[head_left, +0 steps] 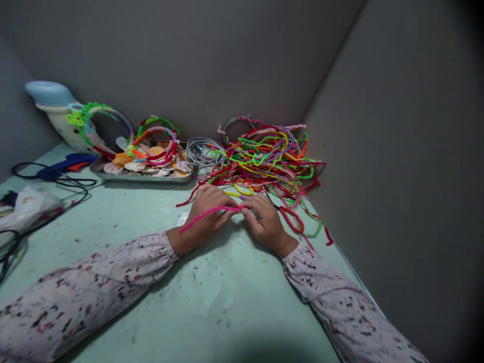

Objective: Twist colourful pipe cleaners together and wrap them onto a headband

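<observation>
A pink pipe cleaner (204, 216) is pinched between the fingertips of both hands, its free end trailing back over my left wrist. My left hand (209, 209) is closed on it, thumb against fingers. My right hand (263, 221) grips the same pipe cleaner at its other end, and the fingertips of the two hands nearly meet. Just beyond the hands spreads a tangled heap of coloured pipe cleaners (272, 154). Scissors with red-orange handles (292, 220) lie beside my right hand, their blades partly hidden.
A metal tray (143, 178) of seashells stands at the back, with pipe-cleaner-wrapped hoops (113, 113) on it. Coiled grey wire (206, 152) lies beside it. At left are a blue-lidded container (68, 116), a black cable (71, 182) and a plastic bag (32, 206). Walls enclose the table (227, 302).
</observation>
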Demonstrator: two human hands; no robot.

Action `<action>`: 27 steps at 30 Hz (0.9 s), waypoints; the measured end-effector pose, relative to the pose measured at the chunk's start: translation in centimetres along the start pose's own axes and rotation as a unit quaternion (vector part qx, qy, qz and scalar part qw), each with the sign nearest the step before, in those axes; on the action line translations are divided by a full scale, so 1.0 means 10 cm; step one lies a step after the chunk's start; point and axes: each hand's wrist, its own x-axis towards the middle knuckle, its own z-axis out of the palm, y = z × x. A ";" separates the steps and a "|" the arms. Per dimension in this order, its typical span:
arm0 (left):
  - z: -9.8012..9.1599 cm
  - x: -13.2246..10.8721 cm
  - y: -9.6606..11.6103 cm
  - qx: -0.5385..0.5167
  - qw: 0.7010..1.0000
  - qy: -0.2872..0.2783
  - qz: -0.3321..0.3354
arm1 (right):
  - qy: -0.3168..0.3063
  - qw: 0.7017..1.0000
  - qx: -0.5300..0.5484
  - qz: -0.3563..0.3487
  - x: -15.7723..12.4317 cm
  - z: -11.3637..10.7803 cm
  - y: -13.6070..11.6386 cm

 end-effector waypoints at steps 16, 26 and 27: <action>0.05 -0.04 0.01 -0.060 0.995 0.036 -0.067 | -0.008 0.999 -0.014 -0.036 0.01 0.00 -0.01; 0.04 -0.03 0.01 -0.126 0.982 -0.019 -0.137 | -0.045 0.999 -0.022 -0.021 0.01 0.00 -0.01; 0.04 -0.03 0.01 -0.130 0.981 -0.023 -0.142 | -0.047 0.998 -0.022 -0.020 0.01 0.00 -0.01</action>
